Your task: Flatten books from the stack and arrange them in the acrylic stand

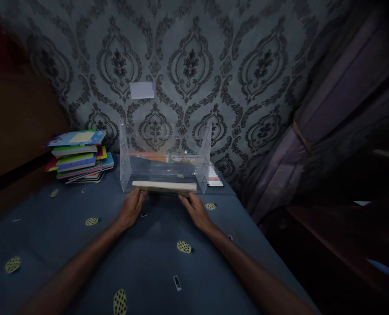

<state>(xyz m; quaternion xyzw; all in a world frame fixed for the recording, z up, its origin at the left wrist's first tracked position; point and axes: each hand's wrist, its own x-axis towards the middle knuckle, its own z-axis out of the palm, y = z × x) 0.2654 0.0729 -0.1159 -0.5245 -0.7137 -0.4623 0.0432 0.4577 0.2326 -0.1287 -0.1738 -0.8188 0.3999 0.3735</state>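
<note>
Between my two hands lies a book (164, 187), its pale page edge turned up and its long side running left to right. My left hand (132, 205) grips the book's left end, thumb on the near side. At the right end my right hand (194, 210) closes on it the same way. The book is at the front of a clear plastic rack (124, 153), low between its two side panels; I cannot tell if it rests on the rack. Farther back in the rack shows a flat orange item (148, 156).
A stack of books (79, 151) stands left of the rack. A blue cloth with pineapple prints (148, 262) covers the surface. Patterned wallpaper (191, 61) rises behind, with a white card (142, 90) on it. A tied purple curtain (299, 135) hangs at right.
</note>
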